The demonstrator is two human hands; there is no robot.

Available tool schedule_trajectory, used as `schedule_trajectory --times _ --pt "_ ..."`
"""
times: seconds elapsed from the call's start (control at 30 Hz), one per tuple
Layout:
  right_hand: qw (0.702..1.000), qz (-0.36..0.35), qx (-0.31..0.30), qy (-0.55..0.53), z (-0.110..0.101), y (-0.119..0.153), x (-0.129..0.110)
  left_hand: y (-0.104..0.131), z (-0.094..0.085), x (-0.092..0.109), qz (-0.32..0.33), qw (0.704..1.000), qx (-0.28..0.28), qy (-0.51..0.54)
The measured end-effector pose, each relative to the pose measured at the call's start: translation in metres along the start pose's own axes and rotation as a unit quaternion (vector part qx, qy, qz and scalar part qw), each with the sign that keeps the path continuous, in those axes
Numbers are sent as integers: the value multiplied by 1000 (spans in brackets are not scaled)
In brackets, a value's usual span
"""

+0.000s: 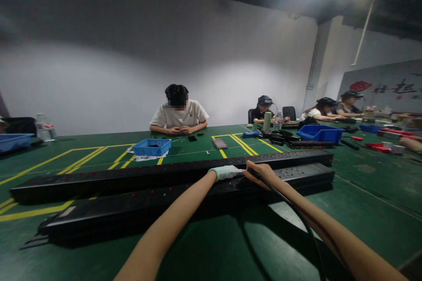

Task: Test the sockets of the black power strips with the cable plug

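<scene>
Two long black power strips with red dots lie side by side on the green table: a far strip (99, 178) and a near strip (125, 210). My left hand (228, 172), in a pale glove, is closed above the near strip, its fingertips meeting those of my right hand. What the left fingers pinch is too small to make out. My bare right hand (262, 174) is wrapped round a black cable (298, 214), which runs down along my right forearm to the bottom edge.
Beyond the strips are a blue bin (152, 147), a blue tool (252, 134) and a larger blue bin (319, 133). A person (180, 114) sits opposite; several others sit at the right. Bottles (278, 120) stand at the back right.
</scene>
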State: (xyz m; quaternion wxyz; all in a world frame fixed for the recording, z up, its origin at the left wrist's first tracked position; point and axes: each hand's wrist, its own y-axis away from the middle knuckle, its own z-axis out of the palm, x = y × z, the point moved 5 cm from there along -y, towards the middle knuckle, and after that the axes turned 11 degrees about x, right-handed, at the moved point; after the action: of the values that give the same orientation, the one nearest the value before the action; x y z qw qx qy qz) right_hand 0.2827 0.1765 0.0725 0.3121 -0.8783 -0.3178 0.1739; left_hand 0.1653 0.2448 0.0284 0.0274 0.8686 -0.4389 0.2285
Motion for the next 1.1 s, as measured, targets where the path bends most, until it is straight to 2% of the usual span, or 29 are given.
schedule_trajectory --times 0.23,0.47,0.7,0.9,1.1 --pt "998 49 -21 25 5 -5 3 -3 4 -6 -15 1000 7 -21" --pt "997 17 34 71 7 16 -3 4 3 -6 11 1000 12 -17" --pt "995 44 56 74 8 19 -1 2 3 -5 34 999 6 -28" --pt "992 72 63 84 9 20 -1 -1 9 -15 51 998 -5 -35" --pt "993 85 52 69 6 20 -3 -7 16 -28 56 998 7 -32"
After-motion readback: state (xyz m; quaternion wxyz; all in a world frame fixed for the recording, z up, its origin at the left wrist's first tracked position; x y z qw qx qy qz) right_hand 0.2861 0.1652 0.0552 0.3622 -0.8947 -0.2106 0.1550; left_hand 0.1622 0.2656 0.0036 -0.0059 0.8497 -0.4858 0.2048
